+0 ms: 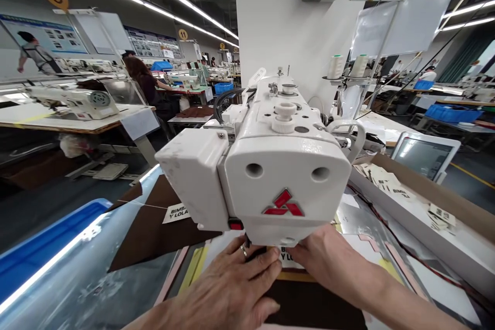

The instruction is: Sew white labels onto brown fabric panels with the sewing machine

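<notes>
A white label (288,258) with black lettering lies on dark brown fabric (309,304), under the head of a white sewing machine (284,180). My left hand (242,281), with a ring on one finger, lies flat with its fingers apart, its fingertips at the label's left side. At the label's right edge, my right hand (325,258) has its fingers curled together and pressed to the label; the machine head hides part of them. The needle area is out of sight behind the machine head. Another label (177,213) lies on a brown fabric piece (150,232) to the left.
A long box (410,221) of loose labels stands at the right, beside a tablet-like screen (425,154). A blue bin (54,247) is at the lower left. Thread cones (335,67) stand behind the machine. A person (141,80) sits at another station.
</notes>
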